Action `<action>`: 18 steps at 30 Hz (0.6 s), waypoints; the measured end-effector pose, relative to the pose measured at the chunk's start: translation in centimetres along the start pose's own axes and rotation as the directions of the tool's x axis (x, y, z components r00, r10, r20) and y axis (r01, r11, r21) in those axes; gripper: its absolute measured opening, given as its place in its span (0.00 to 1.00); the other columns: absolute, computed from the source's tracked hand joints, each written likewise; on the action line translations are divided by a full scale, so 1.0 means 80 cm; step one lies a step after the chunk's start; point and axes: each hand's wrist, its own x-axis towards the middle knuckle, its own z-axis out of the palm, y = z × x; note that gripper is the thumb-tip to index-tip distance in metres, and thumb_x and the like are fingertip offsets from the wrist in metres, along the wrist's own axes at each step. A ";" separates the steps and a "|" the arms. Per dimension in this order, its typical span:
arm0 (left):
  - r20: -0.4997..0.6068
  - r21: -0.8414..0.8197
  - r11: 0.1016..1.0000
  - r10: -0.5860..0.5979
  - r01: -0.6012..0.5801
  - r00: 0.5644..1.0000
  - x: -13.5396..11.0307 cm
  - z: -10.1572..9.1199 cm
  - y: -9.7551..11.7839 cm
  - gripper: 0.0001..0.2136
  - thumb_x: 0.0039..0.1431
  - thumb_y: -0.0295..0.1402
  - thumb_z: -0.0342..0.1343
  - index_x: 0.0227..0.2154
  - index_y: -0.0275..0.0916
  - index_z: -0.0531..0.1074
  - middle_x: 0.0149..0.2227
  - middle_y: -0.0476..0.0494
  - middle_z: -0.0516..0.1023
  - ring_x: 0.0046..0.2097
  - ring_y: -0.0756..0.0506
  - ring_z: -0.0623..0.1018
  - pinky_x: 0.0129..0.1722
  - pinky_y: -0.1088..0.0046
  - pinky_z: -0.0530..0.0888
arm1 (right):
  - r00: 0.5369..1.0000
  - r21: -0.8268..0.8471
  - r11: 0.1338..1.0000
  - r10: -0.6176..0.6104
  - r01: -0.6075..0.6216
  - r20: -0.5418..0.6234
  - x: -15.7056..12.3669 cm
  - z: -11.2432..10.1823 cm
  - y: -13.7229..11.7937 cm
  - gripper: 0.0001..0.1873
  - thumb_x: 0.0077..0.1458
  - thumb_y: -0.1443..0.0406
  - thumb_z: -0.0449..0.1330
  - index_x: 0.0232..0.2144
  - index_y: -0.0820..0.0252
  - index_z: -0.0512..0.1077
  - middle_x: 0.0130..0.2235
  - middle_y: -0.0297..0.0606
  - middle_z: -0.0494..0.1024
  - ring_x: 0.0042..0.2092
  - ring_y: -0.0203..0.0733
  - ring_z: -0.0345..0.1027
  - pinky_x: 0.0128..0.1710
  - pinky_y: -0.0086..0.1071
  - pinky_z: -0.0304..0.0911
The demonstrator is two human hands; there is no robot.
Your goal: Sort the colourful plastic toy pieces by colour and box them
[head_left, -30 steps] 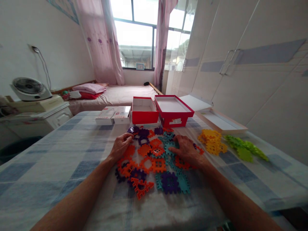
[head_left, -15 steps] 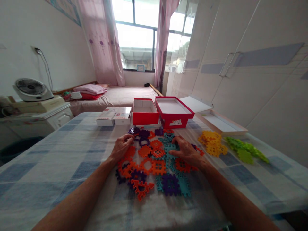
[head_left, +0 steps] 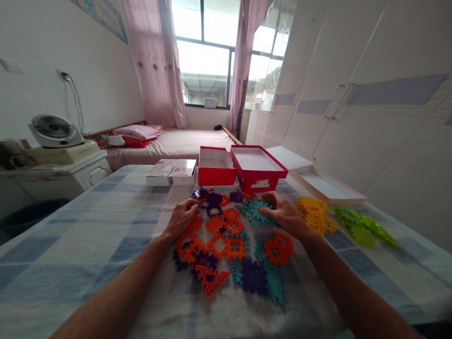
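Observation:
Flat plastic interlocking pieces with notched edges lie in a loose pile before me, mostly orange [head_left: 236, 247], purple [head_left: 254, 276] and teal. At the far right of this pile, my right hand [head_left: 280, 214] has thumb and fingers around several teal pieces [head_left: 257, 211]. My left hand [head_left: 183, 214] rests at the pile's left edge with its fingers curled together, close to a dark purple piece [head_left: 199, 194]. Whether anything sits between those fingertips is hidden. Nearest to me are an orange triangular piece [head_left: 211, 280] and a teal piece [head_left: 274, 282].
Yellow pieces [head_left: 314, 214] and green pieces [head_left: 363, 226] form separate heaps on the right. Behind the pile stand a red box [head_left: 217, 176], a dark-red box [head_left: 259, 179] and white boxes [head_left: 171, 178]. An open shallow box [head_left: 344, 200] lies at the back right. A checked cloth [head_left: 116, 245] covers the table.
My right hand has shifted away from me and slightly right with teal pieces, uncovering orange pieces on the right. The left hand keeps its place by the pile. The view has tilted slightly.

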 end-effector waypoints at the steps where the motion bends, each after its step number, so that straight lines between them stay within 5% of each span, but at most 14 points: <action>1: -0.001 0.003 1.000 0.003 -0.003 1.000 0.000 0.000 -0.001 0.17 0.45 0.43 0.52 0.33 0.35 0.74 0.26 0.45 0.77 0.31 0.44 0.76 0.29 0.72 0.70 | 1.000 0.023 1.000 0.000 0.000 -0.013 0.006 0.002 -0.003 0.25 0.45 0.62 0.60 0.48 0.61 0.64 0.44 0.42 0.74 0.44 0.43 0.68 0.42 0.35 0.63; 7: 0.002 0.029 0.999 0.032 -0.032 0.999 0.002 0.000 -0.004 0.17 0.47 0.43 0.52 0.33 0.35 0.74 0.26 0.45 0.78 0.31 0.44 0.77 0.29 0.72 0.70 | 0.981 -0.124 0.992 0.013 0.012 0.195 0.040 0.025 -0.007 0.25 0.41 0.67 0.61 0.46 0.65 0.71 0.46 0.45 0.75 0.46 0.48 0.68 0.48 0.39 0.61; 18: 0.010 0.041 0.998 0.037 -0.037 0.999 0.001 0.000 -0.002 0.17 0.46 0.42 0.52 0.32 0.35 0.75 0.27 0.44 0.78 0.31 0.44 0.77 0.31 0.72 0.70 | 0.965 -0.324 0.944 0.027 0.061 0.261 0.054 0.042 -0.003 0.34 0.40 0.67 0.61 0.54 0.63 0.65 0.49 0.44 0.73 0.46 0.48 0.67 0.46 0.36 0.61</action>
